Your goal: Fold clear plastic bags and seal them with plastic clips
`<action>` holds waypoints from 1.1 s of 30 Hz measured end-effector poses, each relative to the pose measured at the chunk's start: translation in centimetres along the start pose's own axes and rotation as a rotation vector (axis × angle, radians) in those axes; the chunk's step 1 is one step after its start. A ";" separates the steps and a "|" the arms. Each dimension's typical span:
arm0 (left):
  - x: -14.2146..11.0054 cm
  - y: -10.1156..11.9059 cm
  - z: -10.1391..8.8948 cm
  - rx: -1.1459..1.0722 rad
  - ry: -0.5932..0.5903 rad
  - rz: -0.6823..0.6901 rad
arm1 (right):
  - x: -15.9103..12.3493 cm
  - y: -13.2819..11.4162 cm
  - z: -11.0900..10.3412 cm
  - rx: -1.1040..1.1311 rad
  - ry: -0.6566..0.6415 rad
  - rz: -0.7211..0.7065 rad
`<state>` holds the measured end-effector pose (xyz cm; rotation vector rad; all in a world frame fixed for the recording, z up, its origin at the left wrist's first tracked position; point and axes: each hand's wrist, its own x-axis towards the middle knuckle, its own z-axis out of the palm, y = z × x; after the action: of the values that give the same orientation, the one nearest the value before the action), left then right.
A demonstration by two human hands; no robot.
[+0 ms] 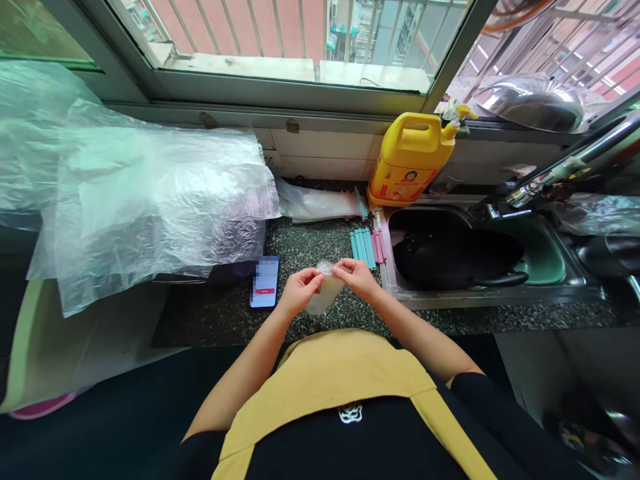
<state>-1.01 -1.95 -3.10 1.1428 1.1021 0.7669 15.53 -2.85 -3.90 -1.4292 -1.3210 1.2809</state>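
Observation:
A small clear plastic bag with pale contents hangs between my hands above the speckled counter. My left hand pinches the left side of its top edge between thumb and fingertips. On the right side of that edge, my right hand grips in the same way. What fills the bag is too small to make out. Just beyond my right hand lie a row of teal sealing clips and a few pink sealing clips. A phone with its screen lit rests left of my left hand.
Behind the clips stands a large yellow jug with a pump, beside a sink holding a black pan. Plastic sheeting covers something at the left. A white plastic bag lies along the wall.

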 end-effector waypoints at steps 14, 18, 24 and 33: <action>0.7 -1.0 -1.0 0.046 0.124 0.032 | 5.7 3.4 -13.8 -0.687 0.463 0.319; 1.2 -1.7 -1.1 0.096 0.116 0.050 | 6.6 4.4 -14.0 -0.841 0.414 0.468; 1.3 -2.2 -0.9 0.103 0.091 0.035 | 7.6 5.4 -13.3 -0.968 0.299 0.628; 2.1 -3.3 -1.7 0.326 0.196 0.083 | 7.6 5.8 -12.7 -1.012 0.232 0.686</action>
<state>-2.14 -0.41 -6.91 1.4163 1.3873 0.7949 28.69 4.81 -8.47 -2.8191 -1.4260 0.7449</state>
